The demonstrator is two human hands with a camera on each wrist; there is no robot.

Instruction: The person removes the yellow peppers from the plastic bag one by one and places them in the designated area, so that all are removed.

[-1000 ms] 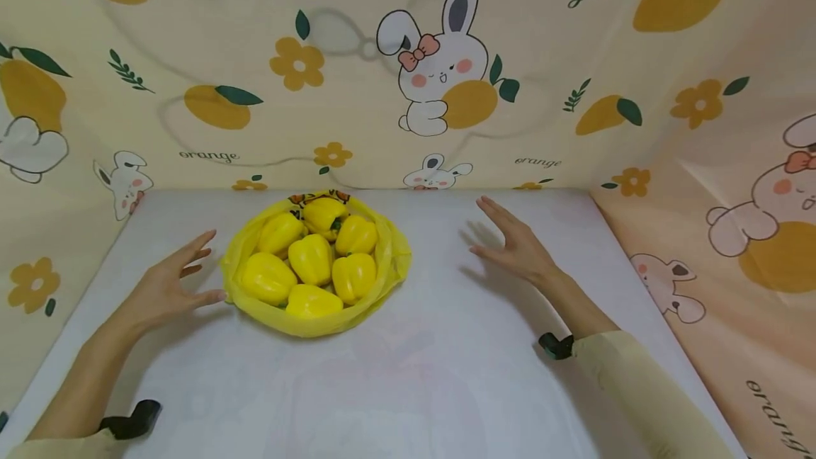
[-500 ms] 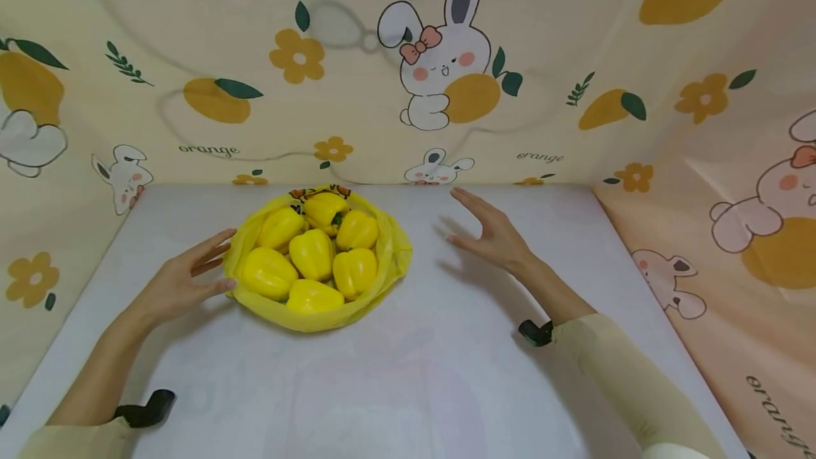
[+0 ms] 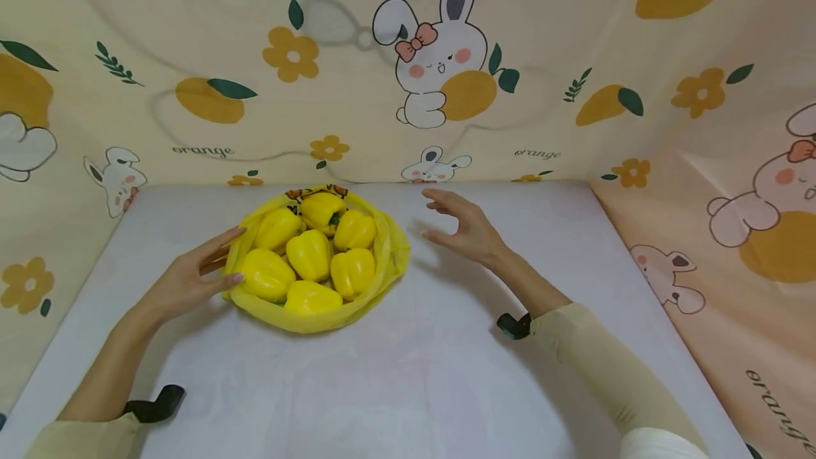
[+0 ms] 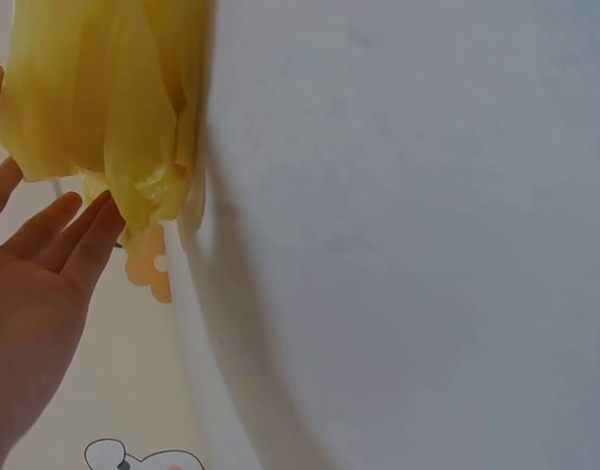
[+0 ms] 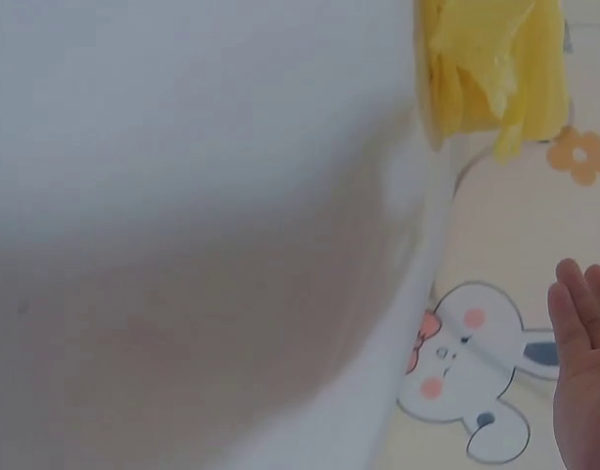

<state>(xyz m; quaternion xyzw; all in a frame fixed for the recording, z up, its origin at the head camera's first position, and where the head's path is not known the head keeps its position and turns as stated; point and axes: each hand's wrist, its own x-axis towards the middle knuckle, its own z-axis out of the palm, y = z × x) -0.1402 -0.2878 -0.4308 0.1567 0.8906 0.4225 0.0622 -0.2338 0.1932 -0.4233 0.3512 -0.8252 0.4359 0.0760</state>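
Observation:
Several yellow bell peppers [image 3: 309, 255] lie in a thin yellow plastic bag [image 3: 299, 321], whose mouth is spread wide at the back left of the table. My left hand [image 3: 181, 283] is at the bag's left side, fingers and thumb spread. In the left wrist view, fingertips of the left hand [image 4: 40, 294] meet the hanging yellow film, without visibly gripping it. To the right of the bag, my right hand [image 3: 473, 234] is raised above the table with fingers loosely bent. A gap separates it from the bag, and it holds nothing.
The bag stands on a pale table [image 3: 382, 388]. Behind it rises a cream cloth [image 3: 357, 98] printed with rabbits and oranges, and more of this cloth hangs at both sides. A black wrist camera [image 3: 156, 404] sits on the left forearm and another camera [image 3: 513, 326] on the right.
My left hand has moved right, up to the bag's side. The right hand has travelled left towards the bag. Bag and peppers stay in place, while the head view shifts slightly.

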